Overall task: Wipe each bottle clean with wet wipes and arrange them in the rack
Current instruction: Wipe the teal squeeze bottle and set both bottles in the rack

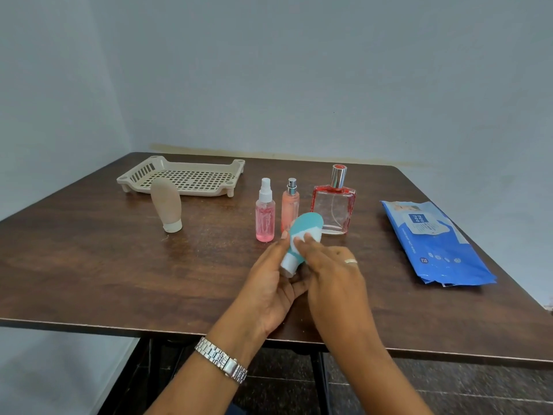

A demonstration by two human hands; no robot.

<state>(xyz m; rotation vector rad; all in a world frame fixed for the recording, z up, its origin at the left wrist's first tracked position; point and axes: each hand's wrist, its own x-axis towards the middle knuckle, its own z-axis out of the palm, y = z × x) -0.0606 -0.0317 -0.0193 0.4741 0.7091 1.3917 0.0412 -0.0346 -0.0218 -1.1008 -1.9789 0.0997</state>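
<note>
In the head view, a teal bottle (308,226) is held over the middle of the bench (119,265), tilted, with its white cap toward the person. It is gripped low down by the left hand (269,283), whose fingers (284,236) are curled round it. A white wipe (300,234) is held against its side by the right hand (332,274), whose fingers (309,239) are bent over the wipe and kept close together; the right thumb is hidden. The task is judged to be at an early stage: no bottle is seen in the rack (125,179), which lies at the far left of the bench, and the first wiping appears to be in hand. Four more bottles are left standing on the bench: a beige tube (166,205) set on its cap just in front of the rack, then a pink spray (265,217), a slim bottle (289,202) and a square perfume (333,211) in a row behind the hands. Whether any of these has been wiped cannot be told. By count, five bottles, one rack, one wipe and one blue pack (434,244) of wipes are seen, the pack lying flat at the right, well apart from the bottles.
</note>
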